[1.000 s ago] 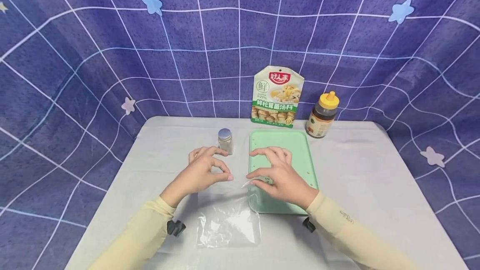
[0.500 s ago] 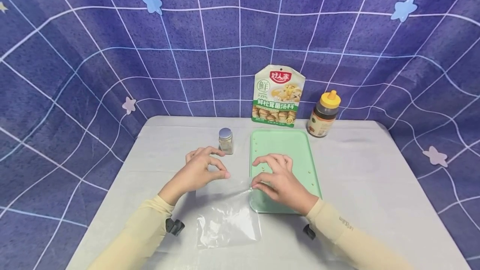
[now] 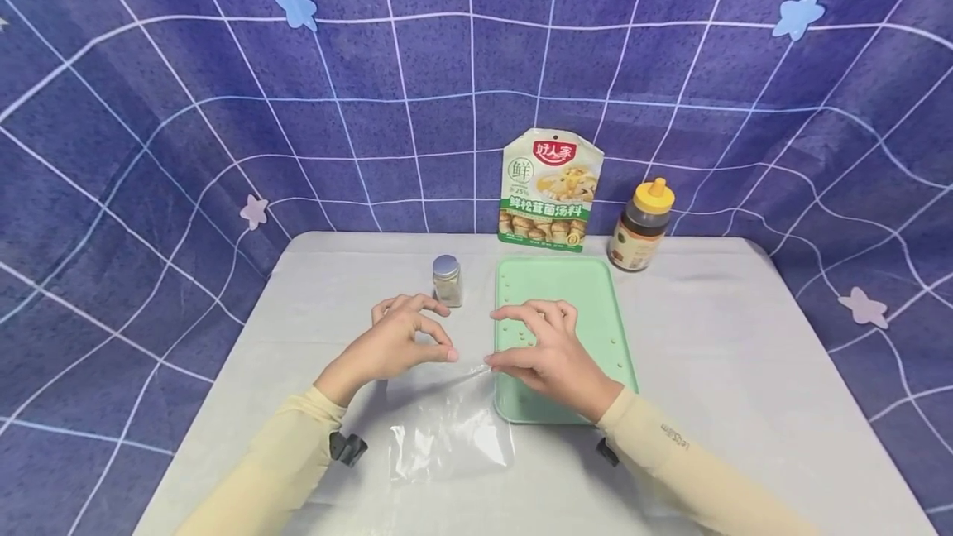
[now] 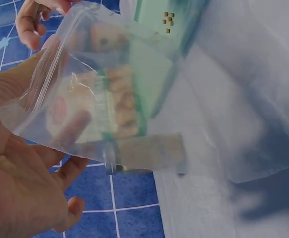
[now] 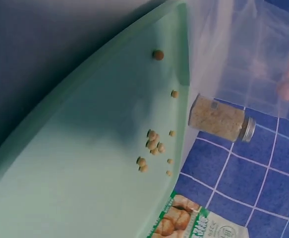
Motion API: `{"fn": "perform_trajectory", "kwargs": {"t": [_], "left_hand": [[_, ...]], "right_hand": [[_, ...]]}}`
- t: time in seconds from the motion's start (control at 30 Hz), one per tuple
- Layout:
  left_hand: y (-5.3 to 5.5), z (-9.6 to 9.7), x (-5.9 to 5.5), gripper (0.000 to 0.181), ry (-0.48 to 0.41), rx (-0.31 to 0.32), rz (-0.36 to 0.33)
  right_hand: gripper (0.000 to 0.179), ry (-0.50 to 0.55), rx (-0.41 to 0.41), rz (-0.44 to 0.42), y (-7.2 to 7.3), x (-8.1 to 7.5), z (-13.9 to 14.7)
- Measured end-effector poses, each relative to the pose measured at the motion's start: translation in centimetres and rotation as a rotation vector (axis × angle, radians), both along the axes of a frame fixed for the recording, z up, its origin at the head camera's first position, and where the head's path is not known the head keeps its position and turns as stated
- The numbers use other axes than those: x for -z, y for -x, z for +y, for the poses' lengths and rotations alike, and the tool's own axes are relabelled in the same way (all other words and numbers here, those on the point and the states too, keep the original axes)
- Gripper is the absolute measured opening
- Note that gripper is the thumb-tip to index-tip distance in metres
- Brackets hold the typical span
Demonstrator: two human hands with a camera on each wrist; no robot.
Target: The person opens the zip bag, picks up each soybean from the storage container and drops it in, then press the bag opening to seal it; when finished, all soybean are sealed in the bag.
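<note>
A clear zip-lock bag (image 3: 450, 437) lies toward the table's front, its mouth edge raised. My right hand (image 3: 554, 366) pinches that edge between thumb and index finger, over the left side of a light green tray (image 3: 562, 281). My left hand (image 3: 398, 346) hovers over the bag, its fingers loosely curved. In the left wrist view the zip strip of the bag (image 4: 159, 114) crosses before the left hand (image 4: 30, 163), and one finger shows through the film; thumb and fingers are apart. Several small tan pellets (image 5: 153, 144) lie on the tray.
A small glass jar (image 3: 447, 292) with a silver lid stands behind the left hand. At the back, a soup seasoning pouch (image 3: 551, 189) leans on the blue grid curtain (image 3: 357, 131), and a dark squeeze bottle (image 3: 640, 230) with a yellow cap stands right of it.
The right hand has shifted slightly right, then back left with the bag's edge, which is now lifted more plainly. The left hand has barely moved.
</note>
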State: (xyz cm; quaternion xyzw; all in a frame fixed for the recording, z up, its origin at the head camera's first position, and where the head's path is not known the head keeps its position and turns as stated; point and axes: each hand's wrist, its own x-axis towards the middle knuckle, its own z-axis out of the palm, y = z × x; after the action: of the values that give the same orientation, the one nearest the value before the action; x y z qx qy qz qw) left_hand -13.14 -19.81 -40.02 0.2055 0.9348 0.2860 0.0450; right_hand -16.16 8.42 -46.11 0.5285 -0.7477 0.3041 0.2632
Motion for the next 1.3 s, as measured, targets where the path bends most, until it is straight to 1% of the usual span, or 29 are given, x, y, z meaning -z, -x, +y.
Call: {"fn": "perform_trajectory", "kwargs": {"t": [0.13,0.23,0.3,0.37,0.5,0.57,0.6,0.67,0.73,0.83,0.9,0.93,1.03,1.1,1.17,1.23,1.3], "left_hand": [[0.0,0.1,-0.2,0.008,-0.004,-0.002,-0.016],[0.1,0.2,-0.3,0.008,-0.003,-0.006,-0.02],[0.1,0.1,-0.3,0.008,-0.001,-0.025,-0.009],[0.3,0.0,-0.4,0.008,0.007,-0.06,0.025],[0.5,-0.5,-0.4,0.01,0.051,-0.172,0.132],[0.5,-0.8,-0.2,0.01,0.081,-0.202,0.178],[0.5,-0.9,-0.2,0.01,0.092,-0.203,0.193],[0.3,-1.0,0.0,0.011,0.102,-0.183,0.215],[0.1,-0.9,0.0,0.019,0.079,-0.141,0.212],[-0.2,-0.7,-0.1,0.035,0.009,-0.078,0.203],[-0.3,-0.6,-0.3,0.04,-0.043,-0.043,0.205],[-0.3,-0.6,-0.4,0.04,-0.065,-0.024,0.211],[-0.4,-0.7,-0.4,0.032,-0.114,0.035,0.215],[-0.6,-0.9,-0.3,0.029,-0.114,0.078,0.205],[-0.9,-1.0,-0.2,0.03,-0.094,0.115,0.186],[-1.2,-1.1,-0.3,0.029,-0.045,0.151,0.175],[-1.5,-1.1,-0.5,0.026,0.006,0.168,0.168]], "right_hand": [[0.02,-0.018,-0.005,0.028,-0.1,-0.1,-0.4],[0.01,-0.022,0.021,0.013,-0.2,-0.1,-0.6],[0.007,-0.012,0.028,0.003,-0.4,0.0,-0.5],[0.006,-0.011,0.018,0.004,-0.7,0.0,-0.4],[0.005,-0.015,-0.061,0.024,-2.3,0.1,-0.1],[0.005,-0.01,-0.098,0.039,-3.3,0.1,-0.1],[0.005,-0.005,-0.11,0.049,-3.7,0.1,-0.1],[0.006,0.002,-0.112,0.055,-4.3,0.1,-0.3],[0.009,0.011,-0.09,0.05,-4.5,0.0,-0.6],[0.014,0.019,-0.045,0.033,-4.7,0.0,-1.0],[0.016,0.026,-0.021,0.027,-4.8,0.1,-1.1],[0.015,0.03,-0.011,0.023,-4.8,0.1,-1.1],[0.013,0.039,0.018,0.011,-4.9,0.3,-1.1],[0.012,0.042,0.036,0.004,-5.0,0.3,-1.2],[0.012,0.033,0.056,-0.009,-5.0,0.4,-1.3],[0.011,0.021,0.082,-0.025,-5.1,0.5,-1.3],[0.008,0.004,0.112,-0.041,-5.1,0.5,-1.2]]}}
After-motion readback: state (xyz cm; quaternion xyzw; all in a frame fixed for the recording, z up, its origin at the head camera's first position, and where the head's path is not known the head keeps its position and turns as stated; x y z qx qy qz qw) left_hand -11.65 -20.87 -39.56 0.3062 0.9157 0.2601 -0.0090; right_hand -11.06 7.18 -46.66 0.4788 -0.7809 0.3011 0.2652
